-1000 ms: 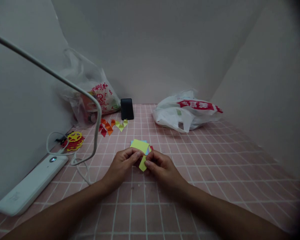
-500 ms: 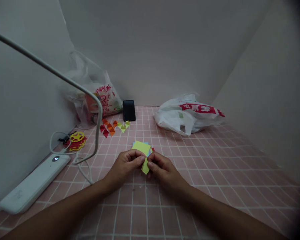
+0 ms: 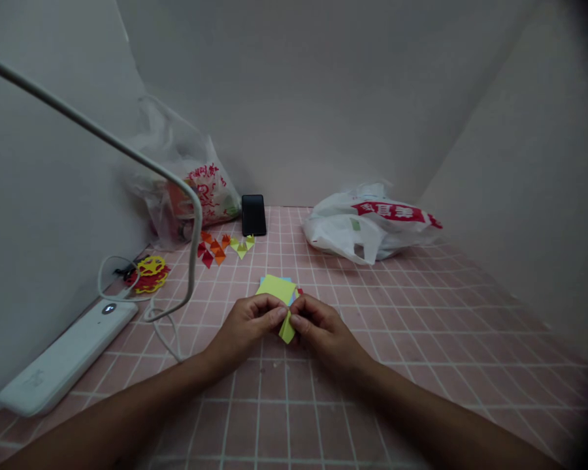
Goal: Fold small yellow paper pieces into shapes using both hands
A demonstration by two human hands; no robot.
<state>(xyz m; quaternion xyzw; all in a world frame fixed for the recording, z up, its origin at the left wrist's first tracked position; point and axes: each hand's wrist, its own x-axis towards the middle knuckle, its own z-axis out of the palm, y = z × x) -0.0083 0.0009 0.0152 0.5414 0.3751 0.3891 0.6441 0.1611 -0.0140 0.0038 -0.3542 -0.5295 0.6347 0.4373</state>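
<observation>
Between my fingertips is a small folded piece of yellow-green paper (image 3: 287,329), its pointed end hanging down toward me. My left hand (image 3: 252,321) pinches its upper left side with thumb and forefinger. On the other side, my right hand (image 3: 323,328) grips it the same way, and the two hands nearly meet. Just beyond them lies a stack of square paper sheets (image 3: 277,288), yellow on top, with blue and red edges showing beneath. My fingers hide part of the stack and the top of the folded piece.
Folded paper pieces in red, orange (image 3: 218,251) and yellow (image 3: 242,247) lie beyond the stack, near a black phone (image 3: 253,215). Plastic bags stand at back left (image 3: 210,196) and back right (image 3: 367,225). At left are a white power bank (image 3: 68,359), a cable (image 3: 193,241) and yellow-red cutouts (image 3: 151,274).
The folded paper has turned slightly between my fingers, and a crease line shows on it now. Both hands stay almost in the same place.
</observation>
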